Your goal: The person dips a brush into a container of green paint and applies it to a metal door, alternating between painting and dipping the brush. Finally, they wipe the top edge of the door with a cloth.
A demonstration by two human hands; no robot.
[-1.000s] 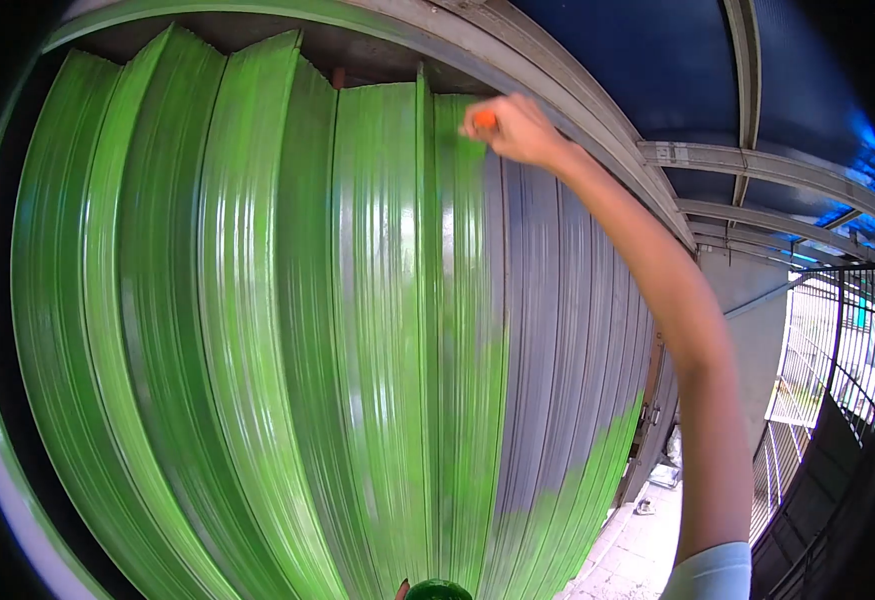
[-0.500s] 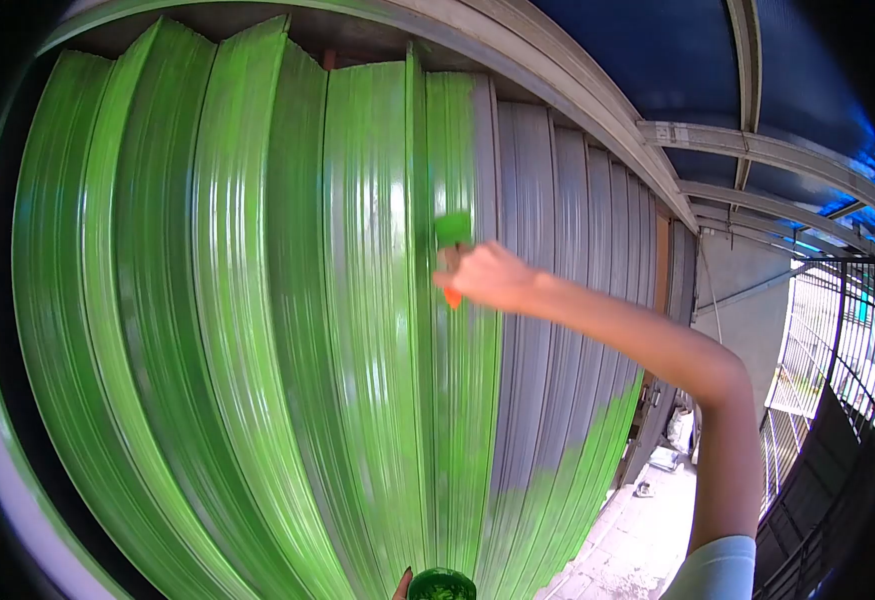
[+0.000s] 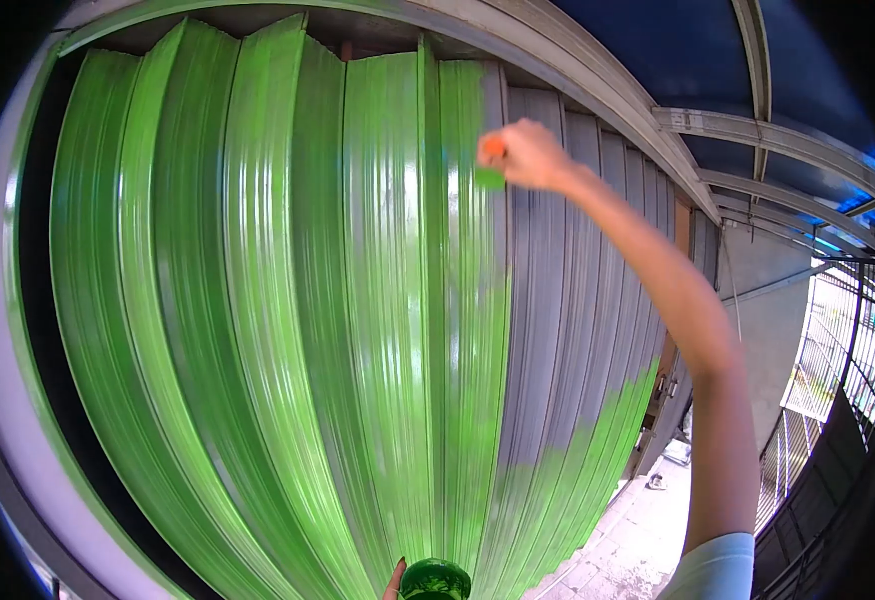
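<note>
My right hand (image 3: 529,155) is raised high, closed round the orange handle of a paintbrush (image 3: 490,177). The brush's green bristles point downward and overlap the edge between painted and grey metal on the folding door (image 3: 382,270). Wet green paint shines over the door's left panels and along the lower part of the right ones. At the bottom edge of the view, my left hand (image 3: 394,580) holds a paint can (image 3: 435,578) with green paint inside; only a finger or thumb shows beside its rim.
Bare grey panels (image 3: 582,260) continue to the right. Overhead run pale metal beams (image 3: 757,120) under a blue roof. A pale wall (image 3: 767,280) and a barred gate (image 3: 807,420) stand at the right, above a light tiled floor (image 3: 607,545).
My right hand has moved up and slightly right with the paintbrush, whose bristles have swung from pointing up to pointing down. The paint can stays at the bottom. The view has shifted slightly.
</note>
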